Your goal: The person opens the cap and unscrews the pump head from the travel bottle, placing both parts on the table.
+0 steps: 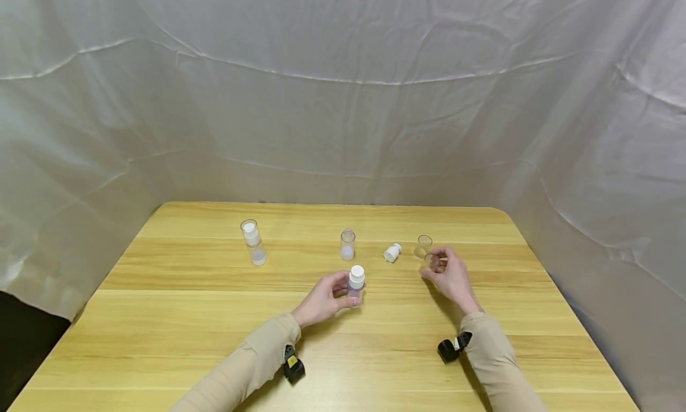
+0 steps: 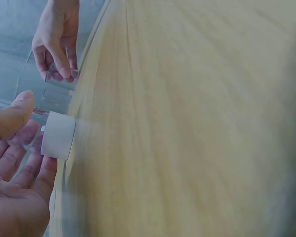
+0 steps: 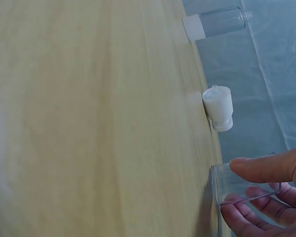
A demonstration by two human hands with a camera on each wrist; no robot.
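Observation:
In the head view my left hand (image 1: 324, 299) grips a small clear bottle (image 1: 355, 292) with a white top (image 1: 356, 273), upright over the table. The left wrist view shows the bottle's white base (image 2: 59, 136) beside the fingers, with the thumb across the clear body. My right hand (image 1: 452, 279) holds a clear cylindrical cap (image 3: 244, 190) between thumb and fingers, close to the tabletop. Just behind it stands a second clear cap (image 1: 424, 243). To the left of the caps, a white pump head (image 1: 392, 252) lies tipped on its side.
An open clear bottle (image 1: 348, 245) stands behind my left hand. Farther left is a bottle (image 1: 253, 242) with a white pump and a clear cap over it. Grey fabric (image 1: 343, 132) hangs around the back and sides of the wooden table (image 1: 161, 317).

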